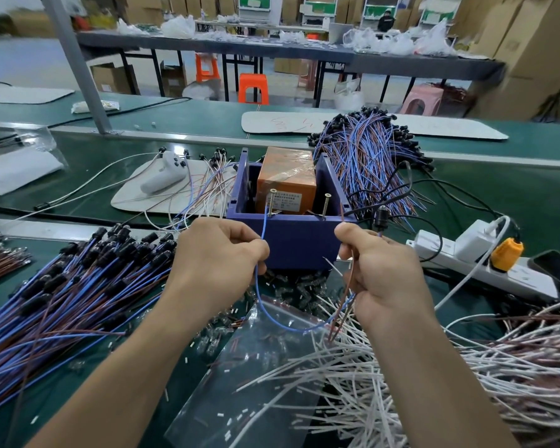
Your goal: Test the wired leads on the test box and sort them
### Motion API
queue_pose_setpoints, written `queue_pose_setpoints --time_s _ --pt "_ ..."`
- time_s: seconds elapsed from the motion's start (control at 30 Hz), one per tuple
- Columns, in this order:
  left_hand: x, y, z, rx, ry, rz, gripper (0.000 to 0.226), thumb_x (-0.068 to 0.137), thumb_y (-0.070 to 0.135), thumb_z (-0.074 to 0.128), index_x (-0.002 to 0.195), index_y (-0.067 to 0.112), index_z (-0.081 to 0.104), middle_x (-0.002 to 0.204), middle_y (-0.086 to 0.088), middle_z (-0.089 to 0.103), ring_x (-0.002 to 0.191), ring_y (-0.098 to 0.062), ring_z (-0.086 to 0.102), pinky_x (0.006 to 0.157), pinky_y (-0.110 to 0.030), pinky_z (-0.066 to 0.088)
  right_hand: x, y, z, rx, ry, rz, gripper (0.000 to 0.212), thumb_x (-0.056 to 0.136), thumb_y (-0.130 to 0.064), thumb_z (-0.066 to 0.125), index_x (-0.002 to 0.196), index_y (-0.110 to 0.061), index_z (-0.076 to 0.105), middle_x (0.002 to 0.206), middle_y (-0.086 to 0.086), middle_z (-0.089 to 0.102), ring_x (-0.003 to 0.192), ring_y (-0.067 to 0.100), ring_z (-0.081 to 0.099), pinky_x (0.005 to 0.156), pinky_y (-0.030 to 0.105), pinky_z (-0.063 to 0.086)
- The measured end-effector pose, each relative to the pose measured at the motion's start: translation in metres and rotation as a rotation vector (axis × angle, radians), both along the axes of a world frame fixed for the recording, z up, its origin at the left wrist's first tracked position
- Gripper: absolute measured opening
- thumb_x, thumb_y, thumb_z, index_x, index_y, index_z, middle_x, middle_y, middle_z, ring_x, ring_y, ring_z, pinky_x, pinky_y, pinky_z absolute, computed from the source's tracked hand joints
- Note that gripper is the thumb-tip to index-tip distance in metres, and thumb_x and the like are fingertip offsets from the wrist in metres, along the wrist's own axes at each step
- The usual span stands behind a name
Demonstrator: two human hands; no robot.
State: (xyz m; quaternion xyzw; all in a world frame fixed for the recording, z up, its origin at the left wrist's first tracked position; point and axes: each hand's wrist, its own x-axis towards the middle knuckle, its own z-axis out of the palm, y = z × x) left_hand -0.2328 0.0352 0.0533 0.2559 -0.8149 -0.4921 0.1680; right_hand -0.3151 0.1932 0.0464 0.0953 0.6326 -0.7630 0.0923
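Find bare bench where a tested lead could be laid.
Free: green mat right of the far lead bundle, above the power strip; far belt beyond the test box. Crowded: the near side, heaped with leads and white wires.

Green surface (530,202) and surroundings. At right, a white power strip (527,278) carries a white charger (471,240) and an orange plug (506,255); a dark phone (556,266) lies just beside the strip. At left centre, a white handheld controller (164,177) rests on a white board (136,198). A clear zip bag (256,367) lies flat in the foreground. A grey post (75,63) rises from the surface. Beyond it stand two orange stools (253,88), a pink stool (422,100), a long table (272,48) bearing plastic bags (430,40), and stacked cardboard boxes (537,43).
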Motion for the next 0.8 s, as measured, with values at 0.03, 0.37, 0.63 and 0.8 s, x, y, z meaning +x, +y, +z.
queue_pose_setpoints --time_s 0.03,0.37,0.63,0.8 --pt "0.0 0.0 0.0 0.003 0.005 -0.001 0.027 0.084 0.014 0.073 0.063 0.031 0.077 0.057 0.004 0.072 0.044 -0.009 0.063 0.043 -0.014 0.044 0.0 0.0 0.0 0.002 -0.002 -0.003 0.024 0.085 -0.014 0.078 0.068 -0.013 0.061 0.042 -0.006 0.054 0.029 0.004 0.029 0.034 0.016 0.025" --pt "0.0 0.0 0.0 -0.006 0.022 -0.04 0.029 0.086 0.013 0.074 0.065 0.033 0.076 0.057 0.004 0.072 0.044 -0.009 0.062 0.043 -0.014 0.043 -0.001 0.0 -0.003 0.004 -0.004 0.002 0.023 0.086 -0.014 0.078 0.07 -0.012 0.062 0.042 -0.006 0.055 0.028 0.005 0.028 0.034 0.016 0.026" --pt "-0.001 -0.002 -0.003 -0.023 0.02 -0.059 0.026 0.085 0.016 0.074 0.066 0.034 0.076 0.058 0.005 0.072 0.048 -0.011 0.065 0.045 -0.013 0.043 -0.002 -0.001 -0.006 -0.003 0.001 -0.003 0.018 0.086 -0.014 0.08 0.075 -0.01 0.066 0.046 -0.002 0.06 0.027 0.005 0.028 0.033 0.016 0.024" --pt "-0.002 -0.001 -0.003 -0.034 0.024 -0.059 0.027 0.084 0.016 0.073 0.066 0.035 0.076 0.058 0.006 0.072 0.047 -0.008 0.065 0.044 -0.011 0.042 -0.003 -0.002 -0.011 0.007 0.011 0.0 0.022 0.085 -0.015 0.081 0.068 -0.014 0.067 0.049 0.0 0.061 0.029 0.005 0.03 0.033 0.018 0.026"
